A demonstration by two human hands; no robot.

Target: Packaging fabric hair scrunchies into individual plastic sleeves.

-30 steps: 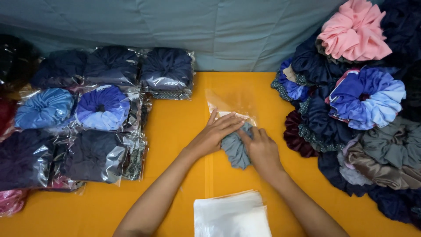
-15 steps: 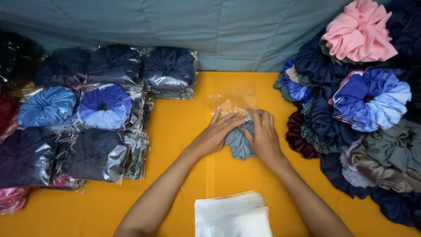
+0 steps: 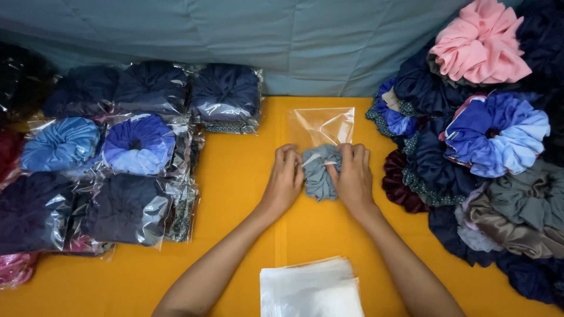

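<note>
Both hands grip a grey scrunchie point(image 3: 319, 174) at the middle of the orange table point(image 3: 235, 176), the left hand point(image 3: 286, 179) and right hand point(image 3: 352, 176) pinching it at the mouth of a clear plastic bag point(image 3: 322, 125). A stack of empty bags point(image 3: 311, 287) lies near the person; bagged scrunchies point(image 3: 138, 144) sit left, loose ones point(image 3: 496, 132) right.

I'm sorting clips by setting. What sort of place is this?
Probably a small packing table for handmade hair accessories. Loose scrunchies are heaped at the right, bagged scrunchies are stacked at the left, and spare clear bags lie near the person, whose hands hold a grey scrunchie at a clear bag.
</note>
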